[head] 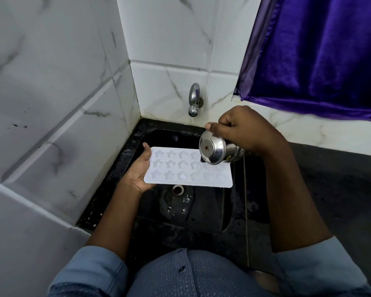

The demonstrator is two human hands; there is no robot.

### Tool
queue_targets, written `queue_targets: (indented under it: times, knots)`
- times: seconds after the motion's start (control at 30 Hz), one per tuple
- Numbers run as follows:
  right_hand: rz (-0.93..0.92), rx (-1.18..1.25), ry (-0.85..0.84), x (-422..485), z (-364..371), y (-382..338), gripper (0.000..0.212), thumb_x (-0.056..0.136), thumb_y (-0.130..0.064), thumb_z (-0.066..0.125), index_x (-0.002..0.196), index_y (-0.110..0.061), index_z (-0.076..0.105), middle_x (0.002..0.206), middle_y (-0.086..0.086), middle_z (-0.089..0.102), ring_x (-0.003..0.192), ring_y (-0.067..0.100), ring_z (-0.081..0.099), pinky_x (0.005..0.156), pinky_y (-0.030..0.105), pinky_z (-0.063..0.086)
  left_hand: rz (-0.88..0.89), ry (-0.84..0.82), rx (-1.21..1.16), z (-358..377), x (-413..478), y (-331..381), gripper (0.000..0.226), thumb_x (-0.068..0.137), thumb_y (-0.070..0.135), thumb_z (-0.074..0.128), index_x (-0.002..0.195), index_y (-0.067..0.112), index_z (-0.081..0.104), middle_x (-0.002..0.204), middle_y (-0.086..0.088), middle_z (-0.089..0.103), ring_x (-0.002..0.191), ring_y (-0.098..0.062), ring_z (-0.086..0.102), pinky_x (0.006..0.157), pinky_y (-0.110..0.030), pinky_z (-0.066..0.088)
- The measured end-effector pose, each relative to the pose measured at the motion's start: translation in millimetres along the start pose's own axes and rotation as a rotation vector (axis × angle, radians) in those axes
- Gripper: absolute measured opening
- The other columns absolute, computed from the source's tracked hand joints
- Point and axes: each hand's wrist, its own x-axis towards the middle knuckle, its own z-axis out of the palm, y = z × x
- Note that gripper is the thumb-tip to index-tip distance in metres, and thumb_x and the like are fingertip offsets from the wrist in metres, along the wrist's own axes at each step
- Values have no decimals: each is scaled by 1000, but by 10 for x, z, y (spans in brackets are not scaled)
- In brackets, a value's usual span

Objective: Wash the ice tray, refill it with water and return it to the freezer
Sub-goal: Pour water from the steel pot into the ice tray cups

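Note:
A white ice tray (180, 170) with star and round moulds is held level over the black sink (137, 136). My left hand (140, 170) grips its left edge, thumb on top. My right hand (242, 129) holds a small steel cup (215, 151), tipped on its side with its base facing me, above the tray's right end. The cup hides part of the tray's far right moulds. No water stream can be made out.
A chrome tap (194, 101) juts from the tiled back wall above the sink. The sink drain (177, 189) lies just below the tray. White marbled tiles close the left side; a purple curtain (321, 52) hangs at the upper right over a dark counter (341, 181).

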Motion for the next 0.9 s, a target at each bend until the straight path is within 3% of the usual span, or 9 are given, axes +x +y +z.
queue_targets:
  times: [0.2,0.5,0.63,0.77,0.9]
  knots:
    - [14,-55,1,-1,8,37,65,96,-51,67,57,-6,41,47,0,34,48,15,32,55,35,31,-8,-16,4,-12,6,-3,84,99,77,33,142,9,62,136,-21,70,113,-39,75,80,-55,65]
    - [19,-6,-18,-30,28,47,64,96,-51,68,58,-6,42,50,1,35,49,15,33,56,35,31,-9,-21,-4,-46,49,-40,83,100,76,34,138,9,65,136,-21,71,113,-39,75,81,-56,65]
    - [17,18,-23,-33,41,53,64,96,-51,68,54,-11,41,48,-2,36,48,15,33,56,36,32,-17,-23,-10,-79,61,-46,87,99,77,35,123,6,80,138,-22,69,116,-40,74,81,-56,65]
    - [18,14,-31,-32,57,50,64,96,-52,67,53,-12,40,46,-3,35,48,15,33,56,37,32,-16,-15,-15,-98,68,-37,87,99,77,35,121,7,81,140,-22,68,118,-40,73,84,-57,64]
    - [22,16,-30,-34,45,32,64,96,-51,67,53,-13,38,45,-5,33,47,14,31,55,35,31,11,9,12,-116,67,-30,86,99,78,33,138,10,69,141,-20,68,120,-39,72,87,-56,64]
